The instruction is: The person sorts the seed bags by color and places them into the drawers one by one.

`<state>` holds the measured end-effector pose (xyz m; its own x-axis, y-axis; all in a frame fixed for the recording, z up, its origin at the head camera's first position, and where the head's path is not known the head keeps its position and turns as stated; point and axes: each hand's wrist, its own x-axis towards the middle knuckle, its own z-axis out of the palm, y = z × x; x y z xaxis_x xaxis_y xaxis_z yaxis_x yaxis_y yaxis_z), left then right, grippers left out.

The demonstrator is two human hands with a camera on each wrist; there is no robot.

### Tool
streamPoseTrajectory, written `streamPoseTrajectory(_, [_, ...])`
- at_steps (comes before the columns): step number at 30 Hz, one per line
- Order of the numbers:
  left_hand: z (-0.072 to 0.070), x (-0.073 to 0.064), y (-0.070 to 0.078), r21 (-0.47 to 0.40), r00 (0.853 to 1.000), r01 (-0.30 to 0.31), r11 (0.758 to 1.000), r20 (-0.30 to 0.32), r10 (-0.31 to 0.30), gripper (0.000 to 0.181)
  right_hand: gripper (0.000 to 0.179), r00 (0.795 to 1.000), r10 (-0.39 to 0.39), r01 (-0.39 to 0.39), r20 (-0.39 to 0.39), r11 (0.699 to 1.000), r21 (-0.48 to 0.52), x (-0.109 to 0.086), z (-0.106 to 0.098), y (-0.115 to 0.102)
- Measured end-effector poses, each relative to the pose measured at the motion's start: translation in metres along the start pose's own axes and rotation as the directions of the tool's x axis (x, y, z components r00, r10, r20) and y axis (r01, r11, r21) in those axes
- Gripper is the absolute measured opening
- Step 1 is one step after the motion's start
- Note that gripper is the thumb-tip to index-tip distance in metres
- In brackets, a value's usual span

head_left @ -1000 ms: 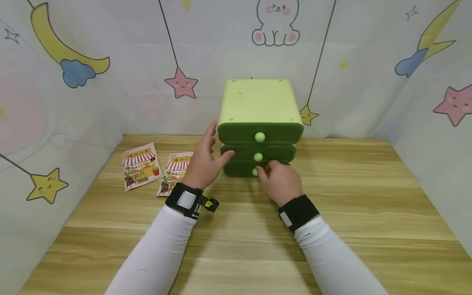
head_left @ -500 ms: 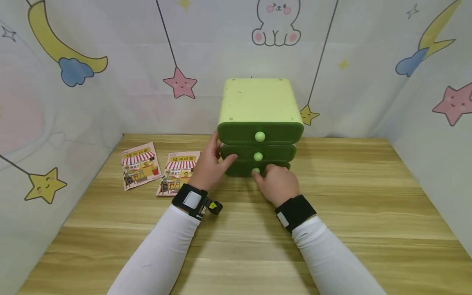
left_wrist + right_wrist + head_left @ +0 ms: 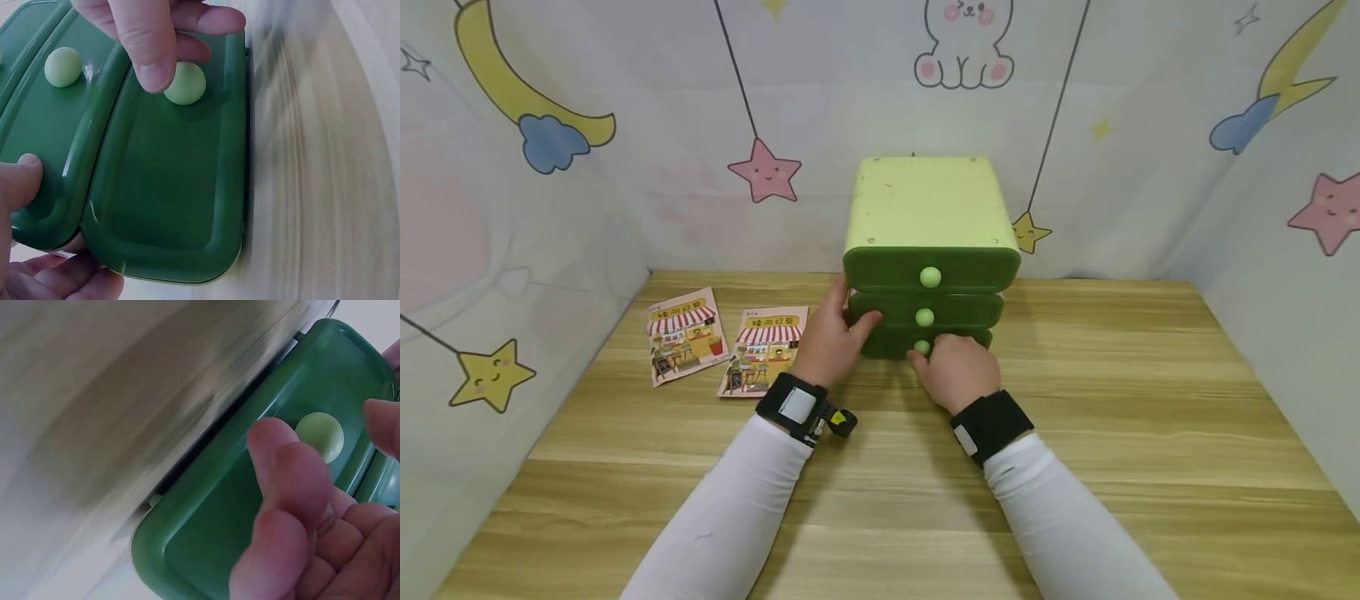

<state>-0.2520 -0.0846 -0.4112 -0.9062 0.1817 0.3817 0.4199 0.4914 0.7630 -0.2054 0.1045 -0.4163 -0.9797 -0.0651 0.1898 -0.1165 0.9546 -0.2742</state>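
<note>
A small green drawer cabinet (image 3: 929, 200) stands at the back of the table, its three dark green drawers pushed in. My left hand (image 3: 827, 342) holds its left side, with the thumb (image 3: 25, 178) on the middle drawer's front and the other fingers behind the edge. My right hand (image 3: 958, 371) is at the bottom drawer's round light green knob (image 3: 320, 436). The index fingertip lies right beside that knob, while the thumb (image 3: 382, 425) stands a little apart on its other side. The remaining right fingers are bent in front of the bottom drawer (image 3: 169, 175).
Two pink packets with a printed shop front, a left packet (image 3: 687, 335) and a right packet (image 3: 763, 350), lie left of the cabinet. A patterned cloth wall (image 3: 700, 108) rises behind the wooden table (image 3: 1112, 433) and along both sides.
My left hand has moved right and taken hold of the cabinet's left side. My right hand has shifted slightly left around the bottom knob. The drawers have stayed in.
</note>
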Motion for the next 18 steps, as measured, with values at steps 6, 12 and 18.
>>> streamPoseTrajectory(6, [0.0012,-0.0002,0.0018,0.01,1.0,0.017,1.0,-0.019,-0.017,0.062,0.05,0.998,0.037,-0.036,0.043,0.999,-0.025,0.0047,0.0016,-0.0041])
streamPoseTrajectory(12, [0.004,-0.0007,-0.0007,0.018,0.999,0.002,1.0,-0.045,-0.001,0.062,0.049,0.996,0.065,-0.063,0.057,0.997,-0.041,0.0083,0.0043,-0.0053])
streamPoseTrajectory(18, [0.0057,-0.0008,-0.0027,0.022,0.998,-0.01,1.0,-0.059,0.011,0.06,0.047,0.997,0.059,-0.057,0.054,0.998,-0.031,0.0086,0.0045,-0.0048])
